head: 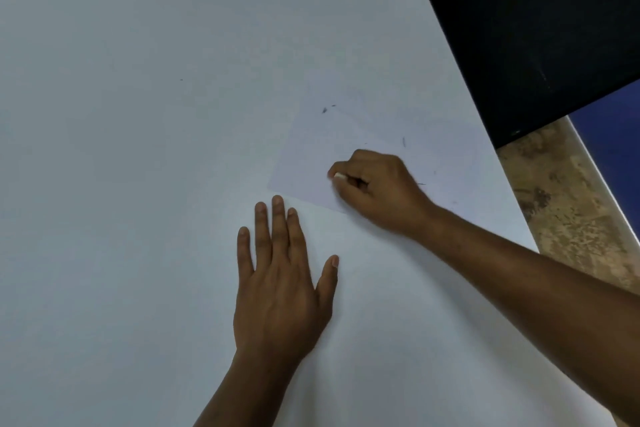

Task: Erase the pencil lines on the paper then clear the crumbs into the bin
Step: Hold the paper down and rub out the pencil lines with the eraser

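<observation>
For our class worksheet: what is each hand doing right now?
Left hand: open, flat on the white table.
Right hand: gripping a small white eraser on the pale paper sheet.

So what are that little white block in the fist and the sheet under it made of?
The small white block, pinched by the right hand, looks like matte rubber, likely an eraser. The pale rectangular sheet looks like thin matte paper: flat, crisp-edged.
</observation>
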A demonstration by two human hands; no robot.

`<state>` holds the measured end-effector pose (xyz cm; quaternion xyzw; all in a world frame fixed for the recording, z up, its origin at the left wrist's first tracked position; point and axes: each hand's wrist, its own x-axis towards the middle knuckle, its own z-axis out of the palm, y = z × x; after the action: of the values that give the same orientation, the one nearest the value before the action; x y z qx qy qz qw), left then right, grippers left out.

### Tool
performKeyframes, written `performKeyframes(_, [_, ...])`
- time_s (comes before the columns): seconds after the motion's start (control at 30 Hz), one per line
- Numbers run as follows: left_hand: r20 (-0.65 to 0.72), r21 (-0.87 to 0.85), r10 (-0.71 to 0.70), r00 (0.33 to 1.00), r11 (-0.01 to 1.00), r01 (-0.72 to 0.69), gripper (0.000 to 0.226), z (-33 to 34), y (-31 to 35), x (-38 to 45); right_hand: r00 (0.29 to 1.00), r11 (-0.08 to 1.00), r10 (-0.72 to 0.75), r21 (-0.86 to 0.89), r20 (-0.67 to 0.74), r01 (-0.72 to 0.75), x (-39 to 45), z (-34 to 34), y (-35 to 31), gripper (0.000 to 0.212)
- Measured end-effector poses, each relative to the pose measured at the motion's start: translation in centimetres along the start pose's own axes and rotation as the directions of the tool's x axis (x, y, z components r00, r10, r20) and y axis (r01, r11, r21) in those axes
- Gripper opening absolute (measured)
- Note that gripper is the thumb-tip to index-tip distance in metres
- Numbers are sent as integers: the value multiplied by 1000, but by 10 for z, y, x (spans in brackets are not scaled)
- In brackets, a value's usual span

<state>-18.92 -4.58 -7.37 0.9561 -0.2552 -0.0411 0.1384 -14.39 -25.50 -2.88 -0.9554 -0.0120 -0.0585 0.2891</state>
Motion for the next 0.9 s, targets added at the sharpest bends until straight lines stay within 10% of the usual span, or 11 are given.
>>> performKeyframes(0.37, [-101,-109,-67,993,993,56,81,-14,-39,15,982,953,-144,286,120,104,-18,32,-41,12])
performKeyframes(0.9, [1,1,-97,995,995,97,87,-19,-51,31,929,604,335,721,157,-340,-15,48,-73,14])
